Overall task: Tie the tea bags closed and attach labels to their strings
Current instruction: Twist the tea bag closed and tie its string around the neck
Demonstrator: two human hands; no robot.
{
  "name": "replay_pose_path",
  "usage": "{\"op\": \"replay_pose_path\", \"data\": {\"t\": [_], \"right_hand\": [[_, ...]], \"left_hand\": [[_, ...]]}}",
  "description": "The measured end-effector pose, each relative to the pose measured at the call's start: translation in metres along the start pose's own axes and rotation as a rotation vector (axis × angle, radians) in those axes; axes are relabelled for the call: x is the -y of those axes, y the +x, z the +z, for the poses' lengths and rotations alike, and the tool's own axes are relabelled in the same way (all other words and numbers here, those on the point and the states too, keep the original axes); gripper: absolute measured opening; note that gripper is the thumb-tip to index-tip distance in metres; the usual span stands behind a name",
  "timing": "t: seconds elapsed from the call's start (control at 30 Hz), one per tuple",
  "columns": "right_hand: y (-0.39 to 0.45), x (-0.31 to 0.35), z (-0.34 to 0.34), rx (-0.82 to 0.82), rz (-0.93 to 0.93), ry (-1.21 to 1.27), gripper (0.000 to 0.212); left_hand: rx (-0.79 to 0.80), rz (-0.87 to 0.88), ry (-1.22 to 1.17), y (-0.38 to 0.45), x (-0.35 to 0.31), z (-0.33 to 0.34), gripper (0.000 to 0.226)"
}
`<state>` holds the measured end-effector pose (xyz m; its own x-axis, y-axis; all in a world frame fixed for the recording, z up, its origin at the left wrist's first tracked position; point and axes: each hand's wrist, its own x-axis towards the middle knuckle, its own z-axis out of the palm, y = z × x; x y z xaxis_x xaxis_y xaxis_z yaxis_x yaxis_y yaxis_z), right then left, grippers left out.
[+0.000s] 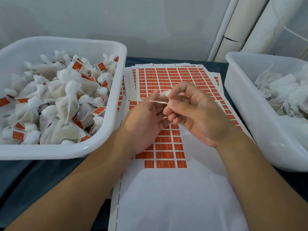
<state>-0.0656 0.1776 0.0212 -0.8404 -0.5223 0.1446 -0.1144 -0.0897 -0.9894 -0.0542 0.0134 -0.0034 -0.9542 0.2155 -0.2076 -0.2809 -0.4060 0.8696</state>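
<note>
Hands [145, 115] [196, 114] both pinch string [158, 102] over label sheets [166, 77], dark table [50, 172], pale wall [133, 22].

Left hand [143, 117] and right hand [193, 112] met above the label sheets [168, 75], fingers curled, pinching a white tea bag [165, 93] and its string [158, 102] between them. White tub [93, 144] at left held tied, red-labelled bags; white tub [246, 114] at right held unlabelled bags; dark tabletop [41, 177] beneath

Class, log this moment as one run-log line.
step: tying | left hand: holds tea bag | right hand: pinches string | label: not yet attached
</note>
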Motion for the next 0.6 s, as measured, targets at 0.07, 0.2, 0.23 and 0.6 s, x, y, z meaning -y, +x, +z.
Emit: {"op": "replay_pose_path", "data": {"t": [0.07,0.2,0.23,0.6], "right_hand": [[0.002,-0.005,-0.002,-0.001,0.077,-0.051,0.012],[0.005,-0.012,-0.005,0.001,0.174,-0.106,0.011],[0.006,-0.013,-0.005,0.0,0.186,-0.108,0.012],[0.011,-0.009,-0.015,-0.305,0.323,0.381,0.014]], "left_hand": [[-0.028,0.033,-0.026,0.001,-0.002,-0.003,0.053],[-0.058,0.078,-0.018,0.0,-0.002,-0.003,0.036],[-0.076,0.084,-0.011,0.0,-0.002,-0.003,0.035],[-0.096,0.128,-0.068,-0.005,-0.005,-0.003,0.027]]}}
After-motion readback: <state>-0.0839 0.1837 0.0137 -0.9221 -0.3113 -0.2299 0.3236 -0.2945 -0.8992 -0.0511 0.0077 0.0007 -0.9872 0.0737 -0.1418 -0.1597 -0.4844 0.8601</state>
